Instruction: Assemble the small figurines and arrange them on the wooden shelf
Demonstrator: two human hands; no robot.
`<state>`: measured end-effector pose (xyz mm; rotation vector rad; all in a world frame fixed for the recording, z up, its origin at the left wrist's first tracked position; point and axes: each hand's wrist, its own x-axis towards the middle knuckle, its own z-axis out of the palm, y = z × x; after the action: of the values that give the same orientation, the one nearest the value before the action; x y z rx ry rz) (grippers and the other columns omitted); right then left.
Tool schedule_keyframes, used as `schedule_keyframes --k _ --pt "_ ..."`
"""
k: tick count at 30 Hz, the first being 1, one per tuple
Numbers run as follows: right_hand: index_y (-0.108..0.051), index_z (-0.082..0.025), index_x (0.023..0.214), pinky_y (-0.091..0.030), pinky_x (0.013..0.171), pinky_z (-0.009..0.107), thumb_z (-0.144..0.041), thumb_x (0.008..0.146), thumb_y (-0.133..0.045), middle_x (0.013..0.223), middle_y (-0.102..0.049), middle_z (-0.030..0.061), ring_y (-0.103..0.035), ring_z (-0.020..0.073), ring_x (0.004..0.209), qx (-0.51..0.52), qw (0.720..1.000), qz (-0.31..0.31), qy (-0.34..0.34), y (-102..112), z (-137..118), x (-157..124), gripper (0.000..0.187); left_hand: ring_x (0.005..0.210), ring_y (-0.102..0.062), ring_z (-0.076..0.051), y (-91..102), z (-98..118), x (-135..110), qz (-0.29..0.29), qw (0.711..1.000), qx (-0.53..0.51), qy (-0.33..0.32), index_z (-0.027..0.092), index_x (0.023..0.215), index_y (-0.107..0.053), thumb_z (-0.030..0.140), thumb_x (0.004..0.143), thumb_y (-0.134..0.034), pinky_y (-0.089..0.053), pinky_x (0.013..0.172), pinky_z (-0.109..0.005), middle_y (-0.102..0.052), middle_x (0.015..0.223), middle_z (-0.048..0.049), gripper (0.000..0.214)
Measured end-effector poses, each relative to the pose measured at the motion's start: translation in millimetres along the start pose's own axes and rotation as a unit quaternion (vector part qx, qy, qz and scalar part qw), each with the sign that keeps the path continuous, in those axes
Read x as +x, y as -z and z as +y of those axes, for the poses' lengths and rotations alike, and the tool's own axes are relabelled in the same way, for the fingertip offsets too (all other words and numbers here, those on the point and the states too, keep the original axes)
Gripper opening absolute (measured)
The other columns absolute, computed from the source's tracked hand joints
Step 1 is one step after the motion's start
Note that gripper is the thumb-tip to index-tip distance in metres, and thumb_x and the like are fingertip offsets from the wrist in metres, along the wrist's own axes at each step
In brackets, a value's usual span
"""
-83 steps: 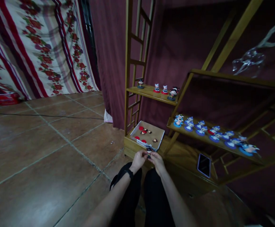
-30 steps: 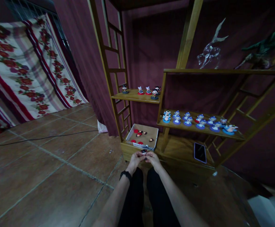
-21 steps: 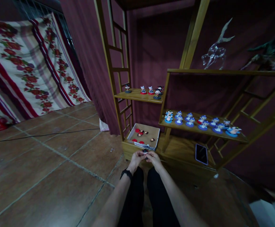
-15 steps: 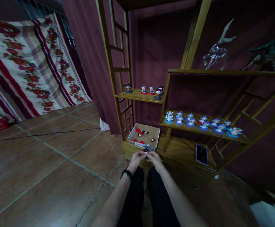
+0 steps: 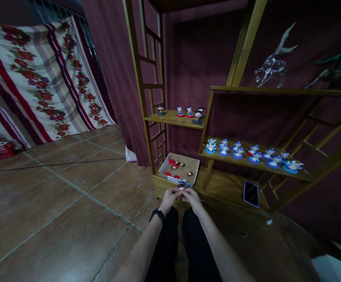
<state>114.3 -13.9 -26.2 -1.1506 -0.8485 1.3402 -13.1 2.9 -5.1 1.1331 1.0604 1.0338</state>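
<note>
Between my two hands is a small black-haired figurine (image 5: 181,187), held upright just in front of the near edge of a shallow cardboard box (image 5: 196,166). My left hand (image 5: 170,196) pinches it from the left, and my right hand (image 5: 192,195) grips it from the right. Its lower part is mostly hidden by my fingers. Inside the box lie several loose figurine pieces (image 5: 175,166) with dark hair, along with red discs (image 5: 168,174). The box rests on the low base of a wooden shelf unit.
A short shelf (image 5: 170,118) above the box bears several figurines. Blue and purple figurines (image 5: 238,152) line the lower right shelf (image 5: 301,175). A phone (image 5: 251,193) lies on the bottom board. A clear deer ornament (image 5: 273,66) stands higher up. A cable (image 5: 70,162) crosses the floor.
The view has shifted slightly, so the shelves appear a little farther right. Both hands keep hold of the figurine in nearly the same place.
</note>
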Motion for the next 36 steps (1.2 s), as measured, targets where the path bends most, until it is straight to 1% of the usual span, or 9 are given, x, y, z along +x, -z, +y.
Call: schedule_keyframes --k 4,9,17,22,27,33,36 --pt "-0.062 -0.018 0.071 -0.047 0.051 0.025 -0.048 0.053 -0.071 0.070 -0.064 -0.0001 -0.057 0.0106 0.050 -0.002 1.000 0.010 -0.009 -0.6 1.3 1.1 0.036 0.048 -0.049 -0.008 0.3 -3.9 2.5 -0.004 1.000 -0.005 -0.005 0.011 0.067 -0.066 0.043 0.051 -0.075 -0.037 0.049 -0.021 -0.060 0.056 -0.0008 0.037" --pt "-0.062 -0.018 0.073 -0.047 0.050 0.023 -0.048 0.055 -0.070 0.071 -0.064 0.0003 -0.058 0.0104 0.050 -0.005 1.000 0.012 -0.017 -1.5 1.1 1.4 0.036 0.050 -0.051 -0.008 0.2 -8.0 5.6 -0.004 1.000 -0.021 -0.006 0.011 0.069 -0.066 0.044 0.050 -0.075 -0.038 0.049 -0.021 -0.062 0.061 -0.0019 0.040" --pt "-0.059 -0.018 0.071 -0.048 0.049 0.024 -0.048 0.055 -0.070 0.064 -0.062 -0.0014 -0.060 0.0121 0.051 -0.001 0.999 0.020 -0.028 -1.9 3.2 1.6 0.036 0.047 -0.049 -0.008 1.7 -12.7 8.1 0.004 1.000 -0.014 -0.009 0.011 0.066 -0.064 0.045 0.054 -0.072 -0.038 0.048 -0.020 -0.059 0.057 -0.0002 0.037" --pt "-0.058 -0.019 0.071 -0.048 0.051 0.024 -0.048 0.055 -0.070 0.066 -0.062 -0.0016 -0.059 0.0120 0.052 -0.004 1.000 0.011 -0.028 -1.7 3.5 1.5 0.036 0.048 -0.050 -0.009 2.3 -15.2 9.0 0.018 1.000 -0.010 -0.005 0.012 0.065 -0.064 0.041 0.054 -0.073 -0.038 0.049 -0.021 -0.060 0.058 -0.0007 0.033" --pt "-0.056 -0.018 0.066 -0.047 0.053 0.023 -0.044 0.051 -0.074 0.071 -0.063 -0.0007 -0.059 0.0118 0.059 0.012 1.000 0.014 -0.004 -1.0 1.4 0.4 0.035 0.053 -0.051 -0.009 4.2 -16.0 9.3 0.024 0.999 -0.017 -0.018 0.012 0.064 -0.064 0.036 0.054 -0.073 -0.039 0.052 -0.021 -0.060 0.059 -0.0009 0.027" --pt "-0.054 -0.018 0.067 -0.048 0.055 0.024 -0.042 0.050 -0.075 0.072 -0.063 0.0000 -0.059 0.0130 0.064 0.028 0.999 0.015 0.011 -0.4 3.9 1.9 0.036 0.050 -0.049 -0.008 5.3 -16.2 9.8 0.012 0.999 -0.041 -0.030 0.012 0.063 -0.063 0.030 0.048 -0.077 -0.038 0.052 -0.021 -0.059 0.055 0.0007 0.026" --pt "-0.054 -0.019 0.072 -0.049 0.056 0.025 -0.041 0.049 -0.075 0.071 -0.063 0.0001 -0.059 0.0141 0.065 0.035 0.999 0.021 0.015 -0.7 5.0 3.1 0.038 0.053 -0.052 -0.009 4.5 -16.3 9.6 0.012 0.998 -0.059 -0.033 0.013 0.065 -0.064 0.026 0.045 -0.079 -0.040 0.055 -0.021 -0.061 0.059 -0.0001 0.028"
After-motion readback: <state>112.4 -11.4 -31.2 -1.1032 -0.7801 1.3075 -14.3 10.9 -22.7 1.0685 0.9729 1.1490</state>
